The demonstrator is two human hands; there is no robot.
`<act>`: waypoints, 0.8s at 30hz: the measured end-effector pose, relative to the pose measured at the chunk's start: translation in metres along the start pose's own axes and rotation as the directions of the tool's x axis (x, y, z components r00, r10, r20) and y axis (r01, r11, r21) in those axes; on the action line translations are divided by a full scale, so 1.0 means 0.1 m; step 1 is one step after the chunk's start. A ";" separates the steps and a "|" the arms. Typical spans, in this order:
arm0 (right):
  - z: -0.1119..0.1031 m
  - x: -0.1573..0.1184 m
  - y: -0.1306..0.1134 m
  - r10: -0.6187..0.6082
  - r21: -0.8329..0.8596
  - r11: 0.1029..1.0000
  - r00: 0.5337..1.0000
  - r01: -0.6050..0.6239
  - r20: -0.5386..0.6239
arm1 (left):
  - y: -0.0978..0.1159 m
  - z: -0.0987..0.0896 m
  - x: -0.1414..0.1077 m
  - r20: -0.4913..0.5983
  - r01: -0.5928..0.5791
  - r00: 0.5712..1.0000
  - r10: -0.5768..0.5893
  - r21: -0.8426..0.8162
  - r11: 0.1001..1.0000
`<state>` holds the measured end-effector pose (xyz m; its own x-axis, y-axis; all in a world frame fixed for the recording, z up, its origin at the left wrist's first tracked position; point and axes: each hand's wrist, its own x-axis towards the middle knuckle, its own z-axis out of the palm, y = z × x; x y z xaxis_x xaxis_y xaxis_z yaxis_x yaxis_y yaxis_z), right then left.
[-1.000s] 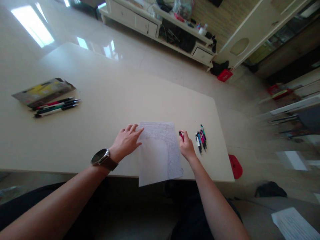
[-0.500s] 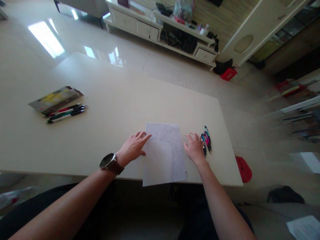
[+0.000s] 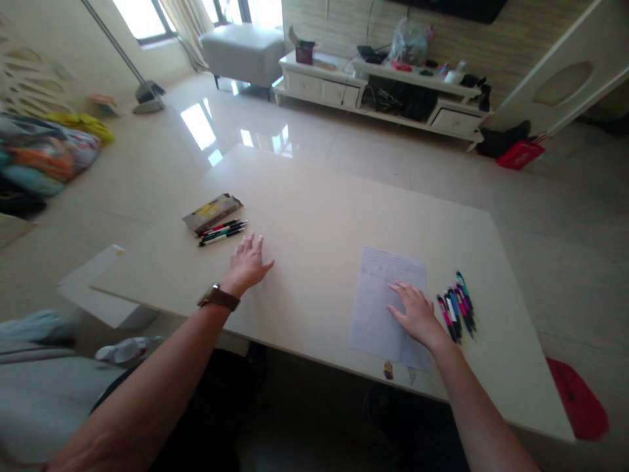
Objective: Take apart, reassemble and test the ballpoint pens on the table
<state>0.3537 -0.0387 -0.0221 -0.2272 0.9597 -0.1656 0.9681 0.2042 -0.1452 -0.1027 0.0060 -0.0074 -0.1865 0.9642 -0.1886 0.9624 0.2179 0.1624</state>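
Note:
My left hand, with a watch on its wrist, reaches over the table with fingers spread and holds nothing. Just beyond its fingertips lie several pens, side by side, next to a grey and yellow pen box. My right hand is open over a sheet of paper; its fingers lie on or just above the page. Handwriting covers the sheet's upper part, and my right hand and forearm hide some of its right side. Right of the sheet is a row of several pens with pink, blue and green parts.
The white table has its near edge by my legs. A red stool stands at its right corner. Beyond the table are a low TV cabinet and a grey ottoman. Clothes or bags lie at the left.
My view has turned left. My left hand has gone from the paper to beside the left pens. My right hand has moved from near the right pens to over the paper.

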 end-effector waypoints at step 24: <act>-0.31 -0.11 -0.48 -0.071 0.121 0.991 0.990 0.057 0.119 | -0.32 -0.09 0.07 -0.078 0.298 0.948 -0.309 -0.131 0.946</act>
<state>0.3131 -0.0527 0.0167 -0.3067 0.9129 -0.2693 0.9337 0.2338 -0.2711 -0.1364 0.0075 -0.0049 -0.4894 0.8584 -0.1538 0.8287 0.5127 0.2244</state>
